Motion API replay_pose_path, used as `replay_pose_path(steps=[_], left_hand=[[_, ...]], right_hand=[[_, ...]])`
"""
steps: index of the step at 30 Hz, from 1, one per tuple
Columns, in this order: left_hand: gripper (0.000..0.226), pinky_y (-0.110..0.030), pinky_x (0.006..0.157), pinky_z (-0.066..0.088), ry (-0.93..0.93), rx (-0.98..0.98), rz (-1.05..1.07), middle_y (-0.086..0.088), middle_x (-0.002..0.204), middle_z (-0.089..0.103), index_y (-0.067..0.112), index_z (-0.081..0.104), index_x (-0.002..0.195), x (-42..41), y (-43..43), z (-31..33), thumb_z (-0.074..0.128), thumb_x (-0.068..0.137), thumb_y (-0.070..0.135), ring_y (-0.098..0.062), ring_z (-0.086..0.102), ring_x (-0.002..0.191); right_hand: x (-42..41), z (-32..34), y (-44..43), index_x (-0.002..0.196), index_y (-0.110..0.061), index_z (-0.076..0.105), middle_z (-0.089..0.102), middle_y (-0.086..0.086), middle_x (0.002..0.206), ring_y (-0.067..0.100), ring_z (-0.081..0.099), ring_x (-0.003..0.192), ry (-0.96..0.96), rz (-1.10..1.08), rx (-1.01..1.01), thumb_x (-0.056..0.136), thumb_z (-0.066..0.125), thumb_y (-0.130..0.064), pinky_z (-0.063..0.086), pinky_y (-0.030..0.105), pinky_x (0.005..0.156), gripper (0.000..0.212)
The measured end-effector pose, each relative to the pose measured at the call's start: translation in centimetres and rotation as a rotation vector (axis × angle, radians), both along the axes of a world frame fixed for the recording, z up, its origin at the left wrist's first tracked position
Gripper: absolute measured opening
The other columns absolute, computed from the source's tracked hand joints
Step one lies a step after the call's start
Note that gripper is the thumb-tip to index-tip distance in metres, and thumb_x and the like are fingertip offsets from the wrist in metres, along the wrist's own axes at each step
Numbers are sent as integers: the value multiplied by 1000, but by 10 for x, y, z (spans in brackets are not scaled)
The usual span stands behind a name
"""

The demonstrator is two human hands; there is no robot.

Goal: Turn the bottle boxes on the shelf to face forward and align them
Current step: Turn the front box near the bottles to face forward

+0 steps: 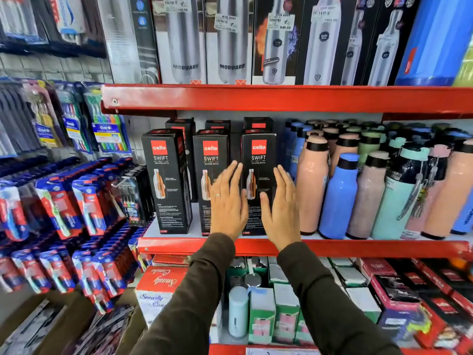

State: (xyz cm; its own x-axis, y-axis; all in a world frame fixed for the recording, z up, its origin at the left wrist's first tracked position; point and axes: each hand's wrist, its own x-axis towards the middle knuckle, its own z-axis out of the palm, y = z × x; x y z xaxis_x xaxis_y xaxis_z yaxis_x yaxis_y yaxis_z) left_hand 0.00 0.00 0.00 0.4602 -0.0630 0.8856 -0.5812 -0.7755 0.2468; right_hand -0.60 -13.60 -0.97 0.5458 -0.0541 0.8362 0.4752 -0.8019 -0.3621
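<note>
Three tall black cardboard bottle boxes stand upright in a front row on the red metal shelf (332,248), long axes vertical, printed fronts facing out. The left box (167,180) sits well left of both hands and is turned slightly, showing a side panel. The middle box (210,160) stands behind the left hand (227,201); the right box (259,160) stands between the two hands. More black boxes stand behind them. Smooth round bottles (339,196) in pink, blue and mint crowd the shelf right of the right hand (281,208). Both hands are flat and spread, fingers up, palms turned toward the right box, gripping nothing; whether they touch it cannot be told. A ring shows on the left hand.
</note>
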Motion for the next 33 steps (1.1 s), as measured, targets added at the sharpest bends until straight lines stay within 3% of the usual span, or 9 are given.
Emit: replay_pose_path(steps=[3,6,12,15,19,22,25,30,33], left_hand=[[56,-32,122,20,100,-83,-116,-3,159,23,14,23,151,1,-7,-17,41,98,10,-14,23,147],[58,-31,123,19,240,-210,-236,-1,160,16,17,15,153,8,-15,-40,37,100,10,-11,16,149],[58,-33,123,17,548,-500,-306,-6,162,16,14,11,154,29,-28,-60,36,102,17,-17,18,150],[53,-36,122,23,659,-571,-331,-9,159,27,13,19,152,37,-31,-61,37,102,16,-20,27,148],[49,-33,114,37,693,-616,-274,-11,145,50,17,33,149,44,-33,-63,43,101,20,-21,47,136],[46,-22,103,39,674,-685,-240,-11,135,59,19,40,145,46,-35,-63,46,100,20,-17,55,126],[44,-19,98,40,650,-733,-258,-11,133,62,19,46,142,47,-36,-62,51,98,21,-10,57,118],[45,-19,101,44,632,-851,-408,-5,131,63,20,53,137,49,-36,-57,62,93,20,-7,58,120],[47,-17,99,48,613,-840,-417,-1,128,65,20,58,133,47,-39,-48,68,88,28,-6,61,116]], right_hand=[[11,-14,-3,153,-16,20,22,1,161,13,21,149,147,94,211,101,43,-24,22,29,122,57],[21,-28,-4,153,-15,19,24,4,161,13,22,148,336,167,379,102,42,-22,19,29,121,57],[34,-34,-12,152,-14,24,35,-1,153,11,29,143,564,281,527,103,40,-18,19,20,111,52],[35,-34,-13,150,-13,28,42,-7,136,3,36,128,598,323,564,103,40,-15,26,18,105,48],[38,-40,-13,147,-18,33,52,0,136,10,50,122,602,345,572,102,41,-12,39,18,99,47],[39,-42,-13,146,-23,35,53,1,140,10,51,124,580,378,582,100,42,-8,41,30,109,49],[40,-43,-16,146,-27,36,52,-3,140,10,49,130,556,396,546,93,50,0,39,36,114,61],[44,-39,-25,144,-36,32,54,-9,137,3,52,127,501,382,418,67,79,-2,44,22,103,96],[46,-30,-24,131,-43,38,62,-11,125,-1,58,117,452,384,459,61,89,-10,48,15,92,93]])
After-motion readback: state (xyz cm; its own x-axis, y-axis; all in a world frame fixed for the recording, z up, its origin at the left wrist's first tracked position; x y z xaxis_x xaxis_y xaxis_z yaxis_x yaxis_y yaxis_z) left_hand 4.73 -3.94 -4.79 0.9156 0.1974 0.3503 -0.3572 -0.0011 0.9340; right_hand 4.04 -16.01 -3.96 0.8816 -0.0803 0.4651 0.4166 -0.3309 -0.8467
